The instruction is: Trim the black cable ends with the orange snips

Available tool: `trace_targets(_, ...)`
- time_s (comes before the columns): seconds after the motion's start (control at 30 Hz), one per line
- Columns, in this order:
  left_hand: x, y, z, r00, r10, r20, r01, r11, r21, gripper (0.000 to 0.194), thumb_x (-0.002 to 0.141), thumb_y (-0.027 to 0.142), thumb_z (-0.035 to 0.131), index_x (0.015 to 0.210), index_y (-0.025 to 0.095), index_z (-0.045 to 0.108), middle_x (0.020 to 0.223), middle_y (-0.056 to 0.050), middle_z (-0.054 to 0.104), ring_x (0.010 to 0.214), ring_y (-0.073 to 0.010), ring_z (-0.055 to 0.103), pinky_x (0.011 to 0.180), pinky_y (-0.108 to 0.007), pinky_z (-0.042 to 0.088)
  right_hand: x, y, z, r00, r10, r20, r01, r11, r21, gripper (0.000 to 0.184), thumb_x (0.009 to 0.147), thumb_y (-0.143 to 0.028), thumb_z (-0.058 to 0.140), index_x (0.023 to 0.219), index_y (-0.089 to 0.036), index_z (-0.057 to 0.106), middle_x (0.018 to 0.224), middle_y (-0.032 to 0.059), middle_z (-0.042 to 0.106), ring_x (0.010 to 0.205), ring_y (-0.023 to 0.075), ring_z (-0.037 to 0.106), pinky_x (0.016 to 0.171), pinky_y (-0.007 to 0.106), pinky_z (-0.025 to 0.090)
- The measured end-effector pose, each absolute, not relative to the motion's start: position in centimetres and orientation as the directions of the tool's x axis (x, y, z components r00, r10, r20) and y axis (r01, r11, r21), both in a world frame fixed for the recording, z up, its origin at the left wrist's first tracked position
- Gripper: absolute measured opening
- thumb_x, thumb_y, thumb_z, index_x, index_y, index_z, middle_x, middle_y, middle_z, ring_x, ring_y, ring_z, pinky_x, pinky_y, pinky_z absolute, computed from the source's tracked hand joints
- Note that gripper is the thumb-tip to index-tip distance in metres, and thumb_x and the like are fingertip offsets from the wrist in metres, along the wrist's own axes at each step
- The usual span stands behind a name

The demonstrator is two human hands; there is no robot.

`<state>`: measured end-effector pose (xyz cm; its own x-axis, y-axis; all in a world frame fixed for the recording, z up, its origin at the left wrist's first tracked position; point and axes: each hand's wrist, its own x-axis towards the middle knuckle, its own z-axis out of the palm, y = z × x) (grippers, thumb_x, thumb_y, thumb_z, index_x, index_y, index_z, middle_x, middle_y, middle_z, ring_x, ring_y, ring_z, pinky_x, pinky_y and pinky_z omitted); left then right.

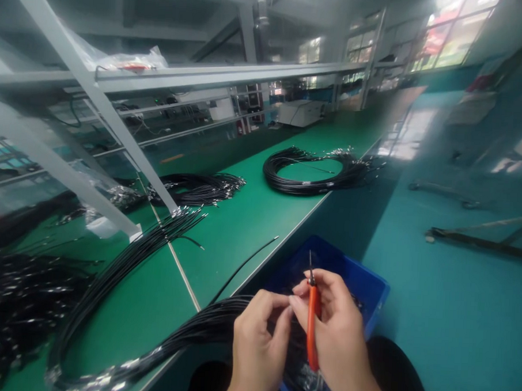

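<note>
In my right hand [336, 320] is a pair of orange-handled snips [313, 327], held upright with the thin pointed tip up and away from me. My left hand [261, 337] is closed in a pinch, thumb and forefinger meeting the right fingertips. Whatever is between those fingers is too small to make out. A bundle of black cables [203, 324] curves over the table edge and passes behind my left hand. One loose cable [245, 263] sticks up from it onto the table. Below both hands stands a blue bin [372, 287], its contents mostly hidden.
Coiled black cables [307, 188] lie farther along the green table [237, 235], with another coil [196, 190] to their left. A dark pile of cables [18, 306] fills the near left. White shelf posts [116, 137] rise from the table. A wheeled frame [479, 242] stands on the floor at right.
</note>
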<state>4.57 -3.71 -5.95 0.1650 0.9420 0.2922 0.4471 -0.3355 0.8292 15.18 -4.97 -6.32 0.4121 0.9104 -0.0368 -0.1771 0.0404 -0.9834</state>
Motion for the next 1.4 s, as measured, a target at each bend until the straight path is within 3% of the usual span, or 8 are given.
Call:
trace_targets(0.4,4.3,-3.8,-5.9,0.135,0.943,0.304,0.452,-0.332,0.828,0.009,0.081,0.02,0.057,0.077,0.019,0.066,0.07,0.0,0.065,0.063,-0.0152,0.062,0.058,-0.024,0.047,14.1,-5.5,-6.7,0.511,0.859,-0.047,-0.246,0.094,-0.965,0.027,0.07,-0.029,0.067,0.093,-0.024,0.056,0.081,0.0011,0.066,0.075,0.0177,0.064,0.068,0.029,0.053)
trace_targets(0.67,4.6,-4.2,-5.9,0.142,0.927,0.346,0.503,-0.369,0.782,0.012,0.081,0.018,0.056,0.075,0.018,0.066,0.069,-0.001,0.063,0.061,-0.0139,0.06,0.057,-0.023,0.045,14.2,-5.3,-7.6,0.535,0.842,0.063,0.001,0.073,-0.997,0.021,0.075,-0.025,0.06,0.096,-0.025,0.054,0.084,0.0022,0.068,0.076,0.0182,0.066,0.067,0.029,0.055)
trace_targets(0.83,3.9,-3.8,-5.8,0.1,0.96,0.26,0.409,-0.278,0.869,0.011,0.081,0.021,0.057,0.075,0.018,0.066,0.07,-0.001,0.065,0.065,-0.0165,0.061,0.06,-0.024,0.046,13.7,-6.2,-8.3,0.524,0.839,0.145,0.201,0.044,-0.979,0.022,0.071,-0.023,0.061,0.093,-0.026,0.057,0.085,0.0035,0.07,0.075,0.022,0.066,0.064,0.031,0.052)
trace_targets(0.9,3.3,-3.3,-5.6,0.104,0.979,0.176,0.317,-0.201,0.927,0.011,0.081,0.023,0.057,0.075,0.018,0.064,0.07,-0.001,0.065,0.067,-0.0171,0.06,0.063,-0.025,0.046,13.9,-6.6,-8.1,0.465,0.876,0.128,0.146,0.067,-0.987,0.024,0.069,-0.021,0.062,0.092,-0.025,0.057,0.084,0.0034,0.07,0.077,0.0226,0.066,0.066,0.032,0.051)
trace_targets(1.0,2.3,-2.6,-5.0,0.15,0.985,0.081,0.174,-0.107,0.979,0.01,0.08,0.026,0.059,0.075,0.017,0.062,0.069,0.0,0.061,0.067,-0.0157,0.055,0.064,-0.024,0.043,15.0,-6.8,-7.6,0.249,0.968,-0.016,-0.142,0.02,-0.99,0.028,0.064,-0.016,0.067,0.091,-0.023,0.058,0.08,0.0026,0.07,0.079,0.0206,0.066,0.069,0.029,0.051)
trace_targets(1.07,1.9,-2.2,-4.6,0.185,0.982,0.05,0.091,-0.067,0.994,0.011,0.079,0.026,0.06,0.074,0.017,0.062,0.068,0.001,0.058,0.068,-0.0141,0.052,0.065,-0.022,0.04,16.3,-6.7,-7.3,0.006,0.991,-0.131,-0.311,-0.123,-0.942,0.029,0.062,-0.018,0.072,0.088,-0.019,0.06,0.075,0.0032,0.07,0.065,0.0158,0.064,0.055,0.023,0.048)
trace_targets(1.2,1.4,-2.0,-4.4,0.247,0.969,0.016,-0.047,-0.004,0.999,0.01,0.08,0.023,0.06,0.073,0.016,0.062,0.067,0.002,0.055,0.066,-0.0115,0.047,0.065,-0.02,0.037,18.0,-6.2,-7.5,-0.409,0.905,-0.116,-0.468,-0.317,-0.825,0.04,0.064,-0.042,0.075,0.088,-0.014,0.058,0.068,0.0075,0.071,0.033,0.0009,0.037,0.034,0.014,0.023)
trace_targets(1.4,1.1,-1.9,-4.8,0.322,0.946,-0.035,-0.142,0.085,0.986,0.007,0.081,0.019,0.059,0.077,0.015,0.063,0.068,0.002,0.055,0.068,-0.0109,0.047,0.067,-0.02,0.037,18.1,-6.1,-8.1,-0.51,0.847,-0.15,-0.488,-0.429,-0.76,0.038,0.07,-0.039,0.072,0.092,-0.012,0.056,0.07,0.0088,0.07,0.036,0.001,0.038,0.036,0.016,0.021)
